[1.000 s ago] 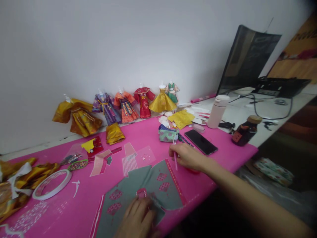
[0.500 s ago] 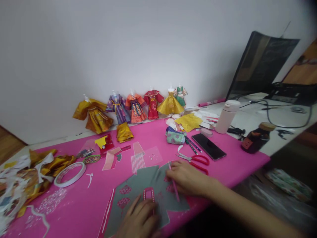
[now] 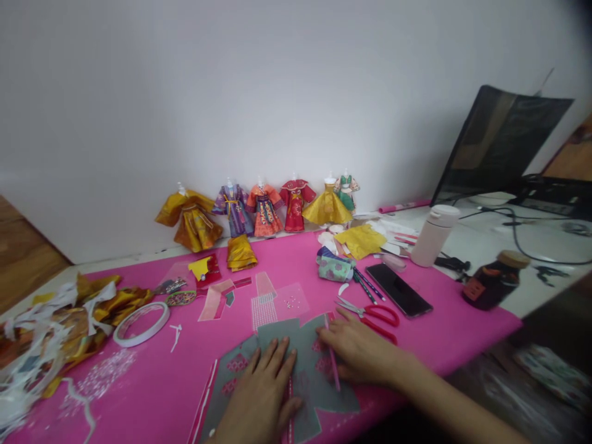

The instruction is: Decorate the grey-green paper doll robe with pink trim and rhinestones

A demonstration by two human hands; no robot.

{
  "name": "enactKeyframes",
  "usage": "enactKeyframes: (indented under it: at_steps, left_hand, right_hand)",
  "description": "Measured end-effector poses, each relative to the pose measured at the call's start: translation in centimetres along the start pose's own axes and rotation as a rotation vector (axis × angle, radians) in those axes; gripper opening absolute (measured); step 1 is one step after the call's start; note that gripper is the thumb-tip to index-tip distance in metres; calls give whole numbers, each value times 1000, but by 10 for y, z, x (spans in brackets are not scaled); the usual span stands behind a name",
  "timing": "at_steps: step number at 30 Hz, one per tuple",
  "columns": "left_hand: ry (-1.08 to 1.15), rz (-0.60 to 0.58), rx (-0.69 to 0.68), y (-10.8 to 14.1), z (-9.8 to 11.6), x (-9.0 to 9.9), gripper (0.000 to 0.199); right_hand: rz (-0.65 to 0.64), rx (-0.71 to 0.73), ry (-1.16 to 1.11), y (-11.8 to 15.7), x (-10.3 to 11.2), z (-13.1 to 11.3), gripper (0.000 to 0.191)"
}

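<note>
A grey cut piece of fabric (image 3: 303, 354) with pink patterned motifs lies on the pink table cover (image 3: 152, 379) in front of me. My left hand (image 3: 264, 394) rests flat on it, fingers stretched out, covering part of a pink trimmed strip. My right hand (image 3: 358, 348) is closed on a slim pink pen-like stick (image 3: 333, 364), over the right side of the grey fabric. The stick's exact kind is unclear. Scissors with red handles (image 3: 382, 316) lie just beyond that hand. A sheet of small white beads (image 3: 263, 313) lies past the fabric's far edge.
Several doll dresses (image 3: 295, 206) stand along the wall. Fabric scraps (image 3: 92, 308) and a tape roll (image 3: 141, 324) lie left. At right are a phone (image 3: 400, 290), a pale bottle (image 3: 435, 237), a dark jar (image 3: 493, 283) and a black screen (image 3: 499, 145).
My left hand has spread flat and moved up across the grey fabric, now covering most of the trimmed strip. My right hand still holds the pink stick. The camera view has shifted slightly.
</note>
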State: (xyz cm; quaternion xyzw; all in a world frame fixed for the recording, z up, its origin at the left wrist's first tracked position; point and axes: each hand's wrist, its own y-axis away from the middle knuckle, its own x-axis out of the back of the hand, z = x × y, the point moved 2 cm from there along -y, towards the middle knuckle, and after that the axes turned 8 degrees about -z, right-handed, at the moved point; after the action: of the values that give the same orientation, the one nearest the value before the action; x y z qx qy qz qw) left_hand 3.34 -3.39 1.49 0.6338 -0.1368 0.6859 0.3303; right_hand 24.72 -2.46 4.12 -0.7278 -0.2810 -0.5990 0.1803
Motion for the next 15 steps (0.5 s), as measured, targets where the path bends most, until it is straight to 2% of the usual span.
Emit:
enactKeyframes:
  at_steps: [6,11,15]
  left_hand:
    - [-5,31,45,-1,4,1,58]
    - [-47,13,94,-1,1,6,57]
    - [-74,43,88,2,-5,6,55]
  right_hand:
    - [21,-19,31,-1,-2,0,29]
    - [82,-74,116,-3,3,-3,12]
    - [61,-85,171,-10,3,-8,16]
